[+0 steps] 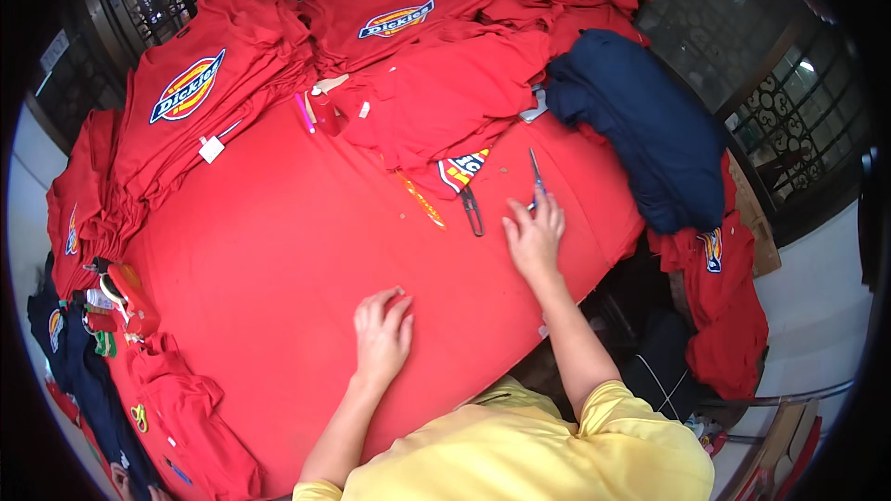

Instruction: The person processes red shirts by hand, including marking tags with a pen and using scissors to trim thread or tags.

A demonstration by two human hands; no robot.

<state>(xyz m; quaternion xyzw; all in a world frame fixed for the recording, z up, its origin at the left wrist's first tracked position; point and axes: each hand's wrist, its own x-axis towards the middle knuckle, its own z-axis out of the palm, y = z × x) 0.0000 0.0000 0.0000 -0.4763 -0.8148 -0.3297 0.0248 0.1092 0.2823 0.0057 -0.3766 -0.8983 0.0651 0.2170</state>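
Observation:
My right hand [536, 239] is over the red-covered table [278, 250], its fingers spread and its fingertips at the handle of a pair of scissors [535, 167]. The scissors lie with the blades pointing away from me. My left hand [382, 329] rests near the middle of the cover, open, fingers slightly bent and nothing in it. Beyond the hands lie a dark pair of thread snips [473, 213] and a thin orange-yellow strip [422, 199]. A rumpled red shirt [445, 97] lies just past them, part of its printed logo showing.
Stacks of red shirts with logos [213, 65] line the far edge. Folded navy garments [640, 130] sit at the far right. At the left are a red holder with tools [135, 297], yellow-handled snips [139, 417] and a red garment [186, 399]. Another person's hand [121, 480] shows at lower left.

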